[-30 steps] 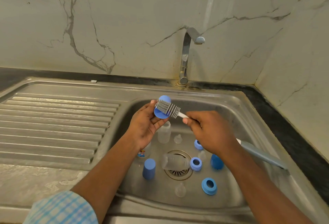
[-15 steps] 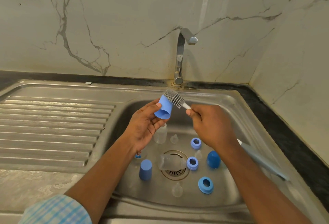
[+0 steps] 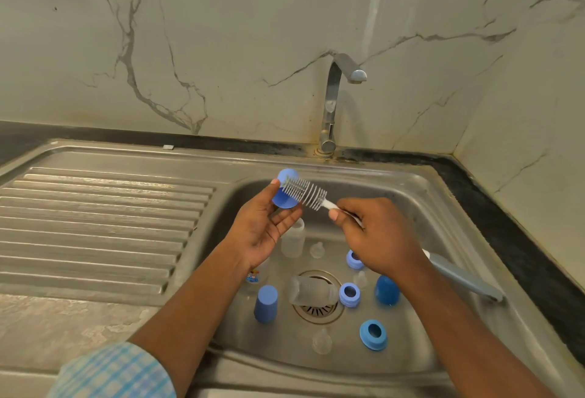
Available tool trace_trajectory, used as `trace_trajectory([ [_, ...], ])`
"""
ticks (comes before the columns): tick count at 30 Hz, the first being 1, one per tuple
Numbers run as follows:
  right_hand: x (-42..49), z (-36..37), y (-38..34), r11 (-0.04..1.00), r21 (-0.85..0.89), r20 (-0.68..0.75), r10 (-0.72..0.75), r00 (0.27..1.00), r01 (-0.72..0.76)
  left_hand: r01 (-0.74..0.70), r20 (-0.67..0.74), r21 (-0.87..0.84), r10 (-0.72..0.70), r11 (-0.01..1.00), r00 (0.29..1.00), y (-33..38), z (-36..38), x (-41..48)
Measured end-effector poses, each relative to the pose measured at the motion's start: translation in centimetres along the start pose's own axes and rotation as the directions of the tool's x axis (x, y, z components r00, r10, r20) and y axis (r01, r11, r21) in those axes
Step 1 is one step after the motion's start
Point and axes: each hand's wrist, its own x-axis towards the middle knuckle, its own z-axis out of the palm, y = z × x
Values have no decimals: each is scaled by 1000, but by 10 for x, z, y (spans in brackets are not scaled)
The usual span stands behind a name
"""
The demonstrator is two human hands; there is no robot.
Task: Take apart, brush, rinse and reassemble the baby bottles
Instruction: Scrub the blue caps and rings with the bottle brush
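Note:
My left hand [image 3: 260, 229] holds a blue bottle cap [image 3: 282, 199] between thumb and fingertips above the sink basin [image 3: 421, 207]. My right hand [image 3: 380, 234] grips the white-and-blue bottle brush [image 3: 304, 192] by its handle, and the bristle head lies across the cap. In the basin below lie a clear bottle [image 3: 292, 239] standing upright, another clear bottle [image 3: 311, 293] on its side over the drain, two more blue caps [image 3: 266, 302] [image 3: 386, 290], three blue collar rings [image 3: 373, 335] [image 3: 349, 294] [image 3: 354, 260] and clear teats [image 3: 322, 341] [image 3: 317, 249].
A steel tap [image 3: 332, 106] stands behind the basin with no water running. The ribbed draining board [image 3: 95, 226] stretches to the left. Marble walls close the back and right side, with a dark counter strip [image 3: 512, 236] along the right.
The brush head has come back from the cap's far side and now lies across it. My left hand has turned the cap.

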Motion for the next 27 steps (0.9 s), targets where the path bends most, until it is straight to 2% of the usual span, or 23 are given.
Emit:
trace_trajectory([
  [2, 1, -2, 1, 1000, 26, -42, 9, 999, -8, -1, -10, 11, 1, 1000, 1000, 0, -2, 0],
  [9, 2, 4, 6, 996, 1, 30, 87, 996, -87, 27, 33, 82, -30, 996, 999, -3, 3, -3],
  [15, 6, 1, 6, 966, -99, -89, 232, 969, -240, 2, 113, 137, -18, 991, 993, -8, 6, -2],
  [18, 6, -2, 6, 956, -106, -105, 261, 960, -272, -52, 64, 187, 41, 981, 997, -9, 6, -1],
  [21, 5, -4, 1, 970, -124, -20, 207, 978, -208, -143, 10, 269, 145, 952, 989, -11, 4, 0],
  [24, 3, 0, -6, 980, -135, 73, 160, 984, -149, -225, 23, 396, 235, 890, 972, -13, 0, 3],
  [27, 4, -3, -4, 976, -114, 50, 192, 980, -185, -289, 72, 500, 293, 817, 953, -13, 1, 2],
])
